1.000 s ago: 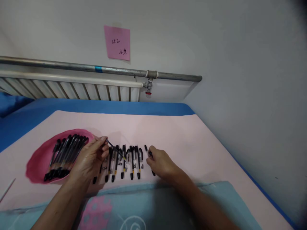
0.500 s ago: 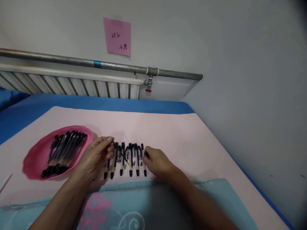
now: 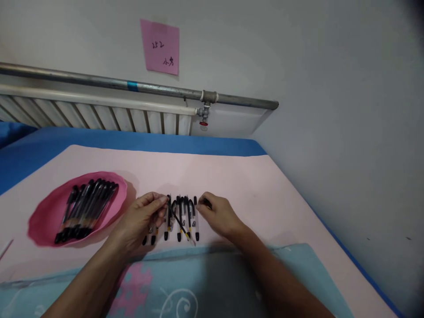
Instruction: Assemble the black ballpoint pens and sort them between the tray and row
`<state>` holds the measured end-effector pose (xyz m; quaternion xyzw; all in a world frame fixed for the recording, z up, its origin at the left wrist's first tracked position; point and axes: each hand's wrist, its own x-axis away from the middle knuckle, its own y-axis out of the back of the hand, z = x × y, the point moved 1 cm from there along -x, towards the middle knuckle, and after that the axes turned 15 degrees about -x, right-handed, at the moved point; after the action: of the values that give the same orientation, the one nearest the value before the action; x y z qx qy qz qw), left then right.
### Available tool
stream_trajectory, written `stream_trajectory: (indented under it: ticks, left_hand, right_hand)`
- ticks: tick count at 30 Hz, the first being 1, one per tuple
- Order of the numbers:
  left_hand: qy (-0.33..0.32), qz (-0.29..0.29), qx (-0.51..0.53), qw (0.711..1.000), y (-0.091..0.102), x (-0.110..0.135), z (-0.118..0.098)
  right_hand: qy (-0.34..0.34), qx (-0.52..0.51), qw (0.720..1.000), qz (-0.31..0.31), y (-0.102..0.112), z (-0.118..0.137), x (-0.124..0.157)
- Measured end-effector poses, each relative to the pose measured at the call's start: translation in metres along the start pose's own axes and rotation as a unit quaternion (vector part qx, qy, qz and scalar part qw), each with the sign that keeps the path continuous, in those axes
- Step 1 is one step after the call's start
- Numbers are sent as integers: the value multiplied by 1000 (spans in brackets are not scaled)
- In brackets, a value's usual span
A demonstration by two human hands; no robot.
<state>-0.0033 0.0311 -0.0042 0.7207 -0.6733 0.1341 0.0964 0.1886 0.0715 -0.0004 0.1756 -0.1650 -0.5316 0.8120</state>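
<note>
My left hand [image 3: 149, 212] pinches one end of a thin black pen refill [image 3: 179, 224], which slants down to the right over the pen parts. My right hand [image 3: 217, 214] is closed round a small black piece [image 3: 207, 203], mostly hidden by the fingers; I cannot tell its kind. Between the hands, clear pen barrels with black ends [image 3: 197, 224] lie in a row. Black pen caps [image 3: 191, 207] and small silver tips [image 3: 193, 224] lie among them. My left hand covers part of the row's left side.
A pink oval basin [image 3: 39, 221] at the left holds several black pens [image 3: 88, 207]. The pink table cover [image 3: 232, 181] ends at a blue edge. A light-blue patterned cloth [image 3: 185, 282] lies in front. Behind stand a radiator [image 3: 126, 115] and pipe [image 3: 241, 100]; a wall rises at the right.
My left hand has moved right with the refill, whose free end now reaches further right and nearer to me. My right hand stays closed beside the row. The view has shifted slightly.
</note>
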Motion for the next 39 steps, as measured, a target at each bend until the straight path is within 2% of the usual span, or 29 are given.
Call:
stream_trajectory:
  ticks: [1,4,6,8,11,15,17,23,30,34,39]
  left_hand:
    - [3,8,1,1000,-2,1,0]
    - [7,29,9,1000,-8,3,0]
    - [9,42,20,999,-12,4,1]
    - [10,49,31,998,-14,5,1]
    - [23,40,43,998,-13,5,-1]
    - [37,10,44,998,-5,2,-3]
    - [42,2,41,998,-3,0,-3]
    - [50,28,18,998,-4,0,2]
    - [49,30,5,998,-3,2,2]
    - [51,41,2,998,-3,1,2]
    - [76,73,24,994,-4,1,3]
  right_hand:
    - [2,-40,999,9,-1,4,2]
    - [3,-123,988,93,-11,11,11]
    - [3,-124,984,126,-18,13,16]
    - [4,-101,986,131,-21,12,18]
    - [-4,-73,991,114,-13,10,13]
    - [-50,22,998,30,9,3,2]
    - [-71,66,995,18,15,-3,-2]
    - [-78,109,991,21,5,-16,-4]
    - [-60,141,988,29,-4,-16,-2]
    - [-48,144,988,30,-1,-13,-2]
    - [-30,132,991,-3,8,-11,-4]
